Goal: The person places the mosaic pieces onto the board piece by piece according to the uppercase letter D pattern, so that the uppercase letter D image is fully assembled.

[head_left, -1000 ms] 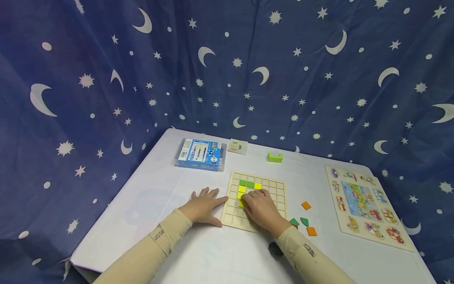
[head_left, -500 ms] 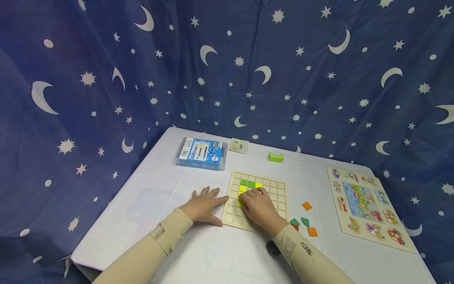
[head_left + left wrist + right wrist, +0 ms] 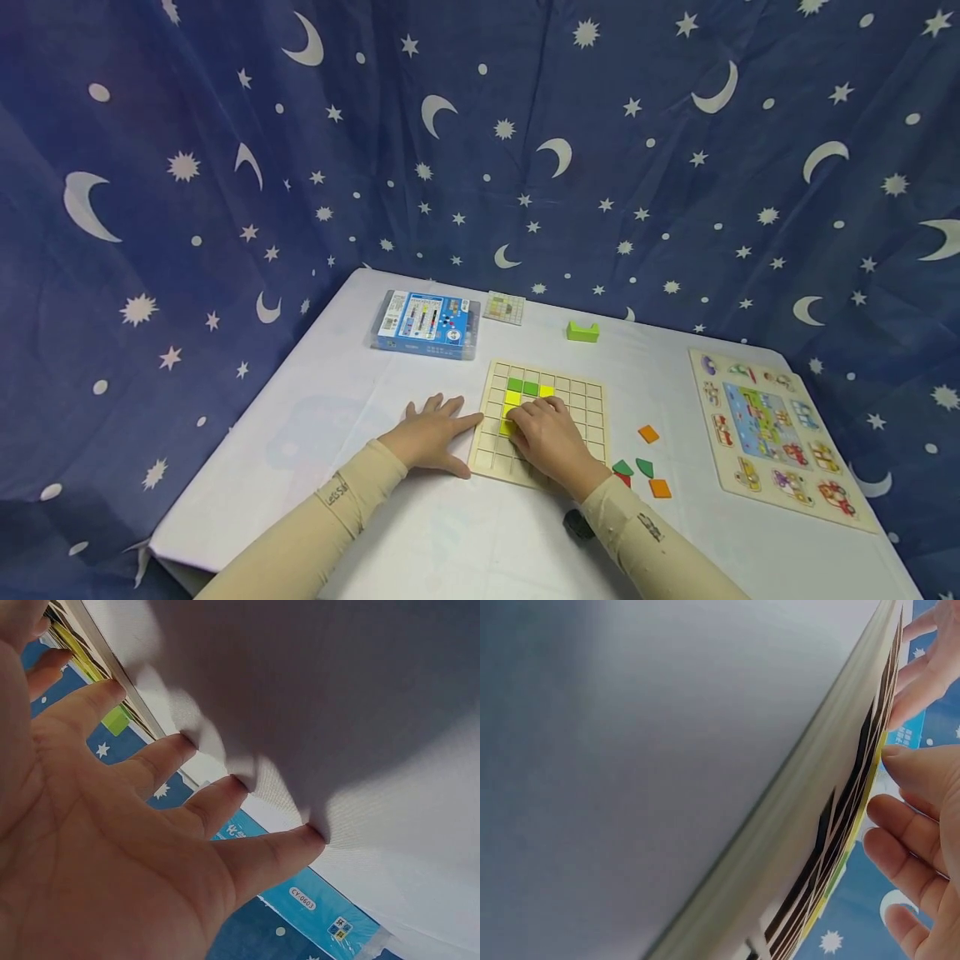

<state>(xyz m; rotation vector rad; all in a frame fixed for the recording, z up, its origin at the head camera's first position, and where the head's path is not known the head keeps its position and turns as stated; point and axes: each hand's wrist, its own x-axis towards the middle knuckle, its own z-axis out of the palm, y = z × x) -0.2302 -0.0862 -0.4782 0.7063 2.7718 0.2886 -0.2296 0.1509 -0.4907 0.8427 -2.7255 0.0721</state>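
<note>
A wooden grid board (image 3: 487,458) lies flat, with green tiles (image 3: 531,388) and several yellow tiles (image 3: 512,398) set in its squares. Over its middle is my right hand (image 3: 551,437). Its thumb touches the yellow tile (image 3: 507,427) nearest the front, seen edge-on in the right wrist view, while the other fingers (image 3: 900,859) curl loosely near the surface. My left hand (image 3: 427,433) is spread on the cloth beside the board, index fingertip at the left edge. In the left wrist view its fingertips (image 3: 315,834) press the white cloth.
Loose orange tiles (image 3: 648,434), green quarter-round pieces (image 3: 644,468) and a red piece lie right of the board. A blue boxed set (image 3: 427,325), a small pattern card (image 3: 504,308) and a green block (image 3: 582,332) stand behind. A vehicle puzzle (image 3: 772,433) lies far right.
The right fingers have shifted slightly on the board around the front yellow tile. The left hand stays in place.
</note>
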